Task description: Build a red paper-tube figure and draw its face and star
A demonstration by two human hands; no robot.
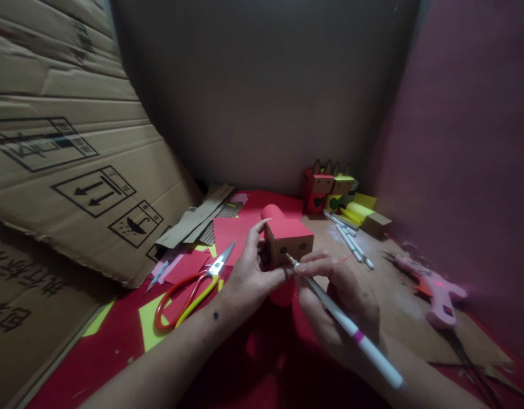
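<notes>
1. The left hand holds a small brown box with a red top, in the middle.
2. The right hand holds a white pen, its tip by a dark spot on the small brown box.
3. Scissors lie open to the left.
4. To the right lie more pens and a pink glue gun.
5. Far right, a red figure and a yellow figure stand side by side.
</notes>
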